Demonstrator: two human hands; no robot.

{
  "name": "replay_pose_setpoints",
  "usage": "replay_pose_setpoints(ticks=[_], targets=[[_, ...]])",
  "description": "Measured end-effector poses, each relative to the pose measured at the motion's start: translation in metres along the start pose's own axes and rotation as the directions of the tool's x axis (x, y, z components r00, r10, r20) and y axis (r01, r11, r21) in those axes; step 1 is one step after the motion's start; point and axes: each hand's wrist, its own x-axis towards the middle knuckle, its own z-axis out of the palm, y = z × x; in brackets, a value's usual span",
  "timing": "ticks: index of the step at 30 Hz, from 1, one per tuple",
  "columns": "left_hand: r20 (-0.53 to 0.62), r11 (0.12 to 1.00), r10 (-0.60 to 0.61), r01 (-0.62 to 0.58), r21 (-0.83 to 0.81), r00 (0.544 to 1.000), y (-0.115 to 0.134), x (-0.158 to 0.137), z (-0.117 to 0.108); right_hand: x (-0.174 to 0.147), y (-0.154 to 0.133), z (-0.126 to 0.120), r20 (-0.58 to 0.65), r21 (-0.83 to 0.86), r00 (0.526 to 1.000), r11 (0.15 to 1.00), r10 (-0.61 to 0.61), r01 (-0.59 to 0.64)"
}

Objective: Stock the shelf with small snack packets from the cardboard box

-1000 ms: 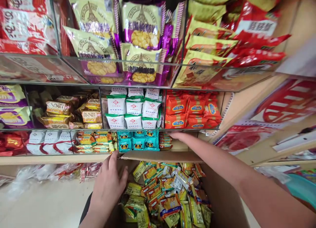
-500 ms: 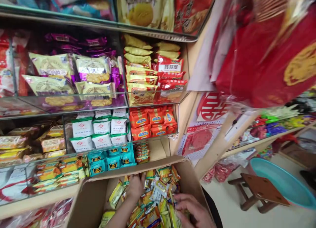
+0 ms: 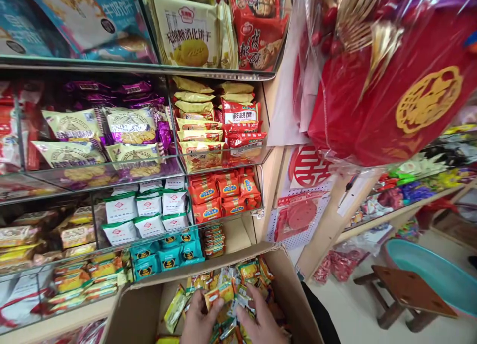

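An open cardboard box (image 3: 137, 304) full of small wrapped snack packets stands below me, and both my hands are inside it. My left hand (image 3: 199, 319) is closed, thumb and fingers pinching a yellow-orange snack packet (image 3: 219, 293). Close beside it, my right hand (image 3: 261, 319) curls with thumb and fingers around a pale silvery snack packet (image 3: 240, 300); part of that packet is hidden by the fingers. More packets lie loose under and around both hands, among them a yellow one (image 3: 175, 308) at the box's left side.
Glass-fronted shelves hold teal packets (image 3: 169, 257), a stack of small packets (image 3: 214, 240), orange-red packets (image 3: 223, 192) and white-green packets (image 3: 149, 207). A red bag in plastic (image 3: 357, 110) hangs at upper right. On the floor stand a wooden stool (image 3: 406, 289) and a teal basin (image 3: 428, 264).
My left hand has drawn back toward me, bringing up the yellow-orange packet. My right hand has moved left, close to it. The view has tilted up slightly.
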Motion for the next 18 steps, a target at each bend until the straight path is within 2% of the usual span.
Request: replay_pose_setpoints(ticks=[5,9,12,14,15,16,18], targets=[[0.017,0.937,-0.089,0.089,-0.339,0.996,0.029,-0.040,0.003,-0.007,-0.043,0.005,0.087,0.044,0.996,0.999,-0.031,0.027],[-0.056,0.940,-0.181,0.156,-0.302,0.982,0.062,-0.048,0.001,-0.013,-0.063,-0.001,0.064,0.271,0.998,0.962,0.001,-0.019],[-0.087,0.933,-0.250,0.216,-0.288,0.964,0.077,-0.048,-0.003,-0.016,-0.065,-0.004,0.123,0.348,0.981,0.919,0.150,-0.185],[-0.113,0.947,-0.221,0.185,-0.261,0.969,0.082,-0.048,-0.005,-0.019,-0.065,-0.005,0.169,0.303,0.953,0.907,0.251,-0.293],[-0.123,0.962,-0.173,0.140,-0.236,0.977,0.083,-0.048,-0.007,-0.021,-0.066,-0.006,0.186,0.289,0.947,0.907,0.262,-0.308],[-0.131,0.974,-0.119,0.091,-0.206,0.984,0.084,-0.048,-0.010,-0.022,-0.067,-0.007,0.200,0.293,0.951,0.912,0.237,-0.289],[-0.161,0.992,-0.018,-0.003,-0.129,0.987,0.085,-0.048,-0.016,-0.026,-0.071,-0.009,0.232,0.345,0.967,0.920,0.108,-0.185]])
